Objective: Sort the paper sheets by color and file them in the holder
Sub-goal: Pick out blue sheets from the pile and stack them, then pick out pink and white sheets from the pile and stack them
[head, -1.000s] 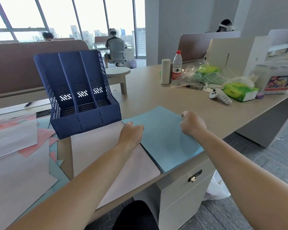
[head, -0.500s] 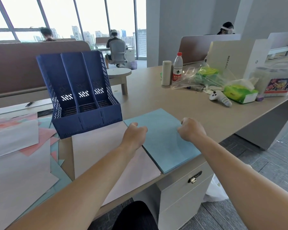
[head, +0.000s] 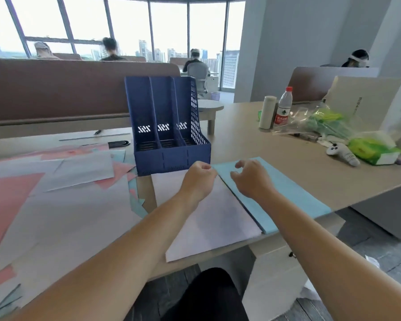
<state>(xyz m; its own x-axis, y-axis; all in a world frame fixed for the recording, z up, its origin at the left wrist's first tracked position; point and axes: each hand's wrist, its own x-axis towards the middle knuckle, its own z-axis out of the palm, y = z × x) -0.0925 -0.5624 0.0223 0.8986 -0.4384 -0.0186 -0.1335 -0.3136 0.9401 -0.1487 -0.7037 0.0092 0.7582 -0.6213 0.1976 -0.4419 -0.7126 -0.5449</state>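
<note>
Two neat piles of paper lie side by side at the front of the desk. A blue pile is on the right and a pale pile is on the left, and they touch along one long edge. The left hand sits at the far end of that edge, right by the blue pile's corner. Its fingers are curled up tight, and it is hard to tell if they have hold of a sheet. The right hand is over the far end of the blue pile, fingers bent loosely, thumb apart, holding nothing. Just behind both hands stands the dark blue holder with three slots. Pink, white and blue loose sheets lie mixed up on the left. A water bottle stands far off on the right.
</note>
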